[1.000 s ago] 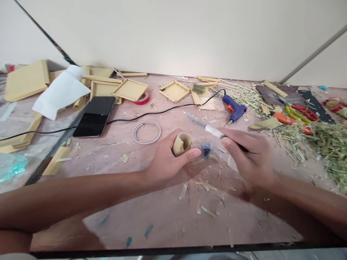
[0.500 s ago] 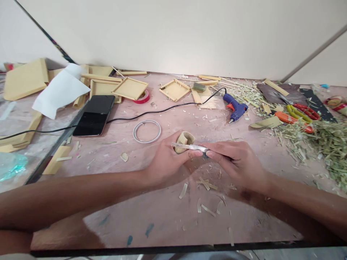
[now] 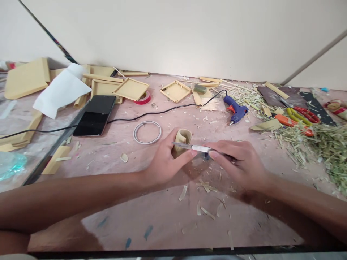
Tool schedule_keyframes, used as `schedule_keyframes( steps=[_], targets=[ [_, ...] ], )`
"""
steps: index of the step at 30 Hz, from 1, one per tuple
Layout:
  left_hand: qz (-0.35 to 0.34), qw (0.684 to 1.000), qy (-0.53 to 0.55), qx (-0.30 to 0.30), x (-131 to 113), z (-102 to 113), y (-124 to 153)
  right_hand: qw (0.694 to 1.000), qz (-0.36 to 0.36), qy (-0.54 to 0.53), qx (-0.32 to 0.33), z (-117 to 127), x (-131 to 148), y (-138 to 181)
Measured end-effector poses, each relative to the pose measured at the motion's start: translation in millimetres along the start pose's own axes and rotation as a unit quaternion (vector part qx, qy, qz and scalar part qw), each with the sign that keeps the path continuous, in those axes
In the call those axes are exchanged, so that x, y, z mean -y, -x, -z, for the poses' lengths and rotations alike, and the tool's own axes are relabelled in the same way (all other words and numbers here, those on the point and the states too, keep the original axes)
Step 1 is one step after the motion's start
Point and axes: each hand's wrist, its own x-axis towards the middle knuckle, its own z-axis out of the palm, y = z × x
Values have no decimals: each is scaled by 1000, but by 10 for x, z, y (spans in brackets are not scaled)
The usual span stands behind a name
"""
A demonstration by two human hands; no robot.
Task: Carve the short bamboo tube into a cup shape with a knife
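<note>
My left hand is closed round a short hollow bamboo piece, held upright on the pink table with its open end up. My right hand grips a knife by the handle. The blade lies flat and points left, resting against the near side of the bamboo piece, with my left thumb just under it. Bamboo shavings lie scattered on the table below both hands.
A black phone, its cable and a tape ring lie at left centre. A blue glue gun, scissors and a green straw pile are on the right. Wooden trays line the back.
My right hand brought the knife down from pointing up and away to lie flat against the bamboo piece. My left hand turned the piece slightly upright.
</note>
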Motion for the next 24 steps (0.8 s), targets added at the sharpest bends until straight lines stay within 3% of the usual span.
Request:
schedule_keyframes(
  steps=[4, 11, 15, 19, 24],
  targets=[
    [-19, 998, -54, 1, -38, 5, 10, 1000, -12, 4, 17, -34, 4, 14],
    [-3, 1000, -10, 2, 29, -17, -22, 1000, -20, -14, 11, -18, 17, 21],
    [-21, 997, -72, -1, 30, 22, -73, 1000, -7, -10, -4, -59, 52, 66],
    [-29, 995, -93, -17, -8, 36, -110, 999, 18, 35, -34, -110, 42, 97],
    [-21, 998, -64, -4, 3, 26, -87, 997, 22, 69, -27, -84, 12, 57]
  ],
)
